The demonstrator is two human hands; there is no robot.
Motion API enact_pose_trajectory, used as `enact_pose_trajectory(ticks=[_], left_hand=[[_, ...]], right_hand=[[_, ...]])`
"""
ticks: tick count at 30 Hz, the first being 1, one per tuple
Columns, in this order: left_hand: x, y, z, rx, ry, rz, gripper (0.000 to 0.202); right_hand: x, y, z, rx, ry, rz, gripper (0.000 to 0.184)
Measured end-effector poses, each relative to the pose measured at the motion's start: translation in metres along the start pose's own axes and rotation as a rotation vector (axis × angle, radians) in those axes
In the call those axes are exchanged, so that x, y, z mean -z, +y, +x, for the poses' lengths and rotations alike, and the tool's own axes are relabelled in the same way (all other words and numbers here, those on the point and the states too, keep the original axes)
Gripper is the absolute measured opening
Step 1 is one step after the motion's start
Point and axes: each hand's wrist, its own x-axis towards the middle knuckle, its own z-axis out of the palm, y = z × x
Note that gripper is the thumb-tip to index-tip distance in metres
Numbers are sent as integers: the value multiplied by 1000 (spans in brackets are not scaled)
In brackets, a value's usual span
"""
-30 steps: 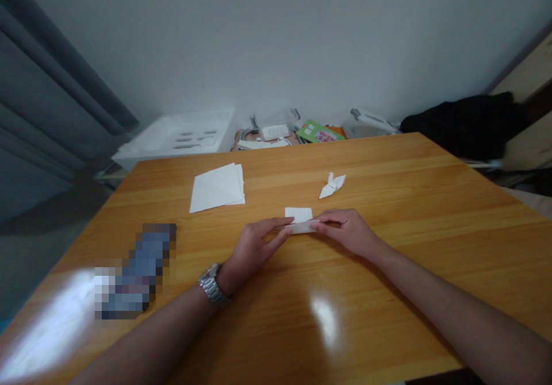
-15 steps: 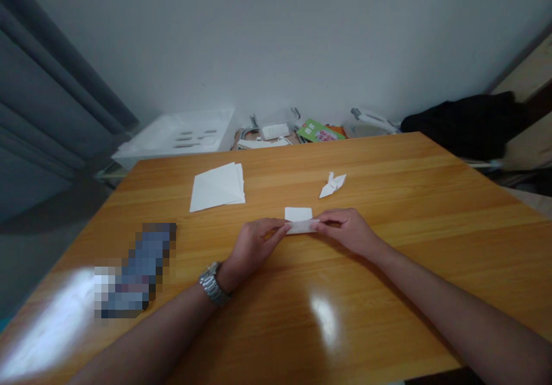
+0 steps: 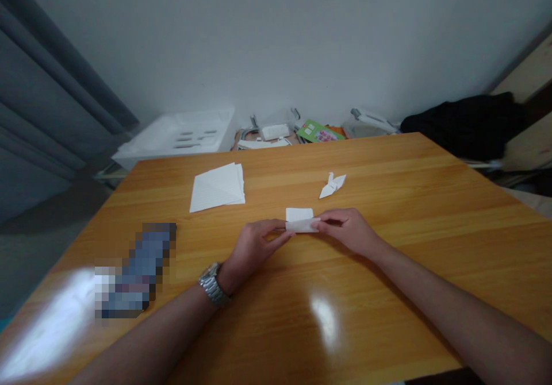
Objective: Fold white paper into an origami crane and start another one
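Between my hands is a small folded piece of white paper [image 3: 302,226], its near part bent up and a flat part showing behind it. My left hand [image 3: 261,244], with a metal watch [image 3: 214,284] on the wrist, has fingers at the paper's left end and the thumb along its lower left edge. My right hand [image 3: 348,230] pinches the right end between thumb and fingers. Beyond the right hand lies a folded paper bird [image 3: 332,185]. Several white paper sheets [image 3: 218,188] lie stacked farther back on the left.
A blurred-out dark phone-like object [image 3: 140,273] lies on the wooden table [image 3: 267,327] at left. Behind the table stand a white foam tray [image 3: 185,132], a green booklet [image 3: 319,131], cables and papers. Black cloth [image 3: 466,123] is heaped at the back right.
My left thumb has slid off the paper's face toward its lower edge. The paper has shifted very slightly; my right hand keeps its pinch.
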Motion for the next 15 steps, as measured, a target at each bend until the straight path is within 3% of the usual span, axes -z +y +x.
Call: enact_pose_trajectory(ticks=[15], left_hand=[[0, 2, 1, 155, -117, -32, 14]], right_hand=[[0, 6, 2, 4, -26, -86, 27]])
